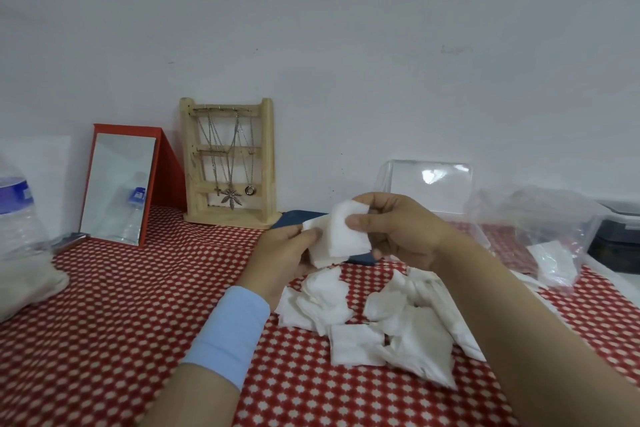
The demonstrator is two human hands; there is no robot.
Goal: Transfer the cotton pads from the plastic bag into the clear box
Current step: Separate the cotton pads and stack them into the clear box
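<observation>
Right now I am pinching a few cotton pads (348,234) with my right hand (398,232), my left hand (280,253) gripping their lower edge. Other loose pads (363,326) are lying on the tablecloth (138,288) below; the clear box (429,187) is standing behind. A slack pinch risks dropping them short.

White cotton pads (363,319), red-and-white patterned tablecloth (138,305), red-framed mirror (117,189), light-blue wristband (228,333)

Even, soft indoor lighting with faint shadows; glare on the clear box (429,184); wide-angle bending and slight blur toward the edges.
</observation>
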